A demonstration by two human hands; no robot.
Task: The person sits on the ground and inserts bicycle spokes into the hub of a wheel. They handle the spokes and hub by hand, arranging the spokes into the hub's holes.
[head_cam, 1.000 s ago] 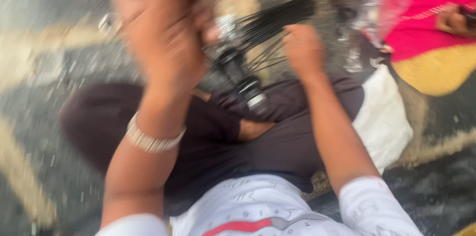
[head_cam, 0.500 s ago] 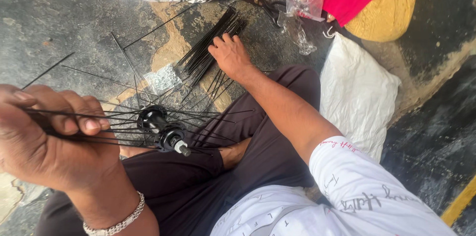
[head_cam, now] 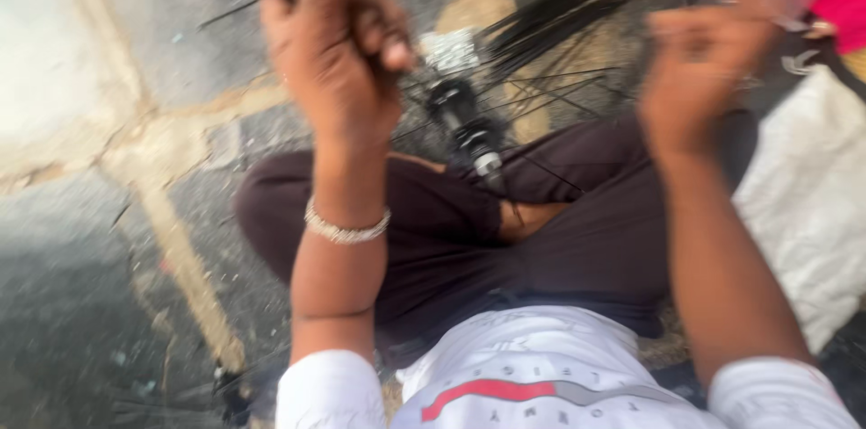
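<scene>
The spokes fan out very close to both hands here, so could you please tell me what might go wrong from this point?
1. The left hand grips thin black spokes near the hub; loose ends could poke or scratch the raised right hand.
2. The hub rests unclamped on the lap, so it may tip or slide off.
3. The loose bundle on the floor could scatter if knocked.

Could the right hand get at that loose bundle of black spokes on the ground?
Probably yes: the right hand is raised beside the loose spokes, with nothing visibly between them, though the blur hides whether its fingers are free.
</scene>
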